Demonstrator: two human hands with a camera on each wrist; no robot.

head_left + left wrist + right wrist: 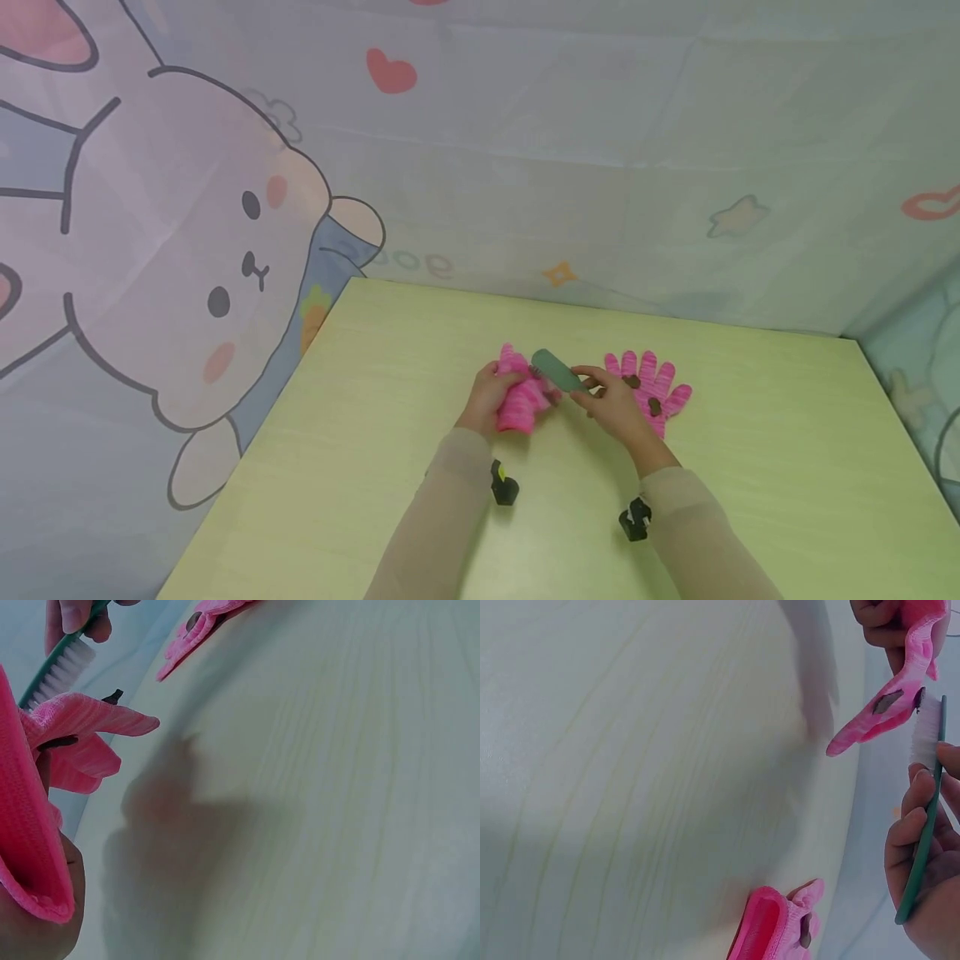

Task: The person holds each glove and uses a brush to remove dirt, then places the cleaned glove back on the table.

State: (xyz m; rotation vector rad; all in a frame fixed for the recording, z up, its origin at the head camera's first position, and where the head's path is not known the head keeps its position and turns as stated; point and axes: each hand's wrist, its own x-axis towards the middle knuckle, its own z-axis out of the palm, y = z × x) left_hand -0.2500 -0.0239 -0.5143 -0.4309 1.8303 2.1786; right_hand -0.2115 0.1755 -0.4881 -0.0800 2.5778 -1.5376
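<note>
Pink knitted dark-patched glove (pixel 517 410), fingers of left hand (pixel 484 397) gripping it. To its right: green white-bristled brush (pixel 557 372), pinched by right hand (pixel 617 407); farther right, matching pink glove (pixel 662 387).

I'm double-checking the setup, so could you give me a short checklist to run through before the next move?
1. Brush held in the right hand: ok.
2. Held glove gripped by the left hand: ok.
3. Bristles turned towards the held glove: ok.
4. Bristles pressing firmly on the fabric: cannot tell.
5. Held glove free of dark patches: not ok, they show in both wrist views.
6. Second glove lying on the table: ok.
</note>
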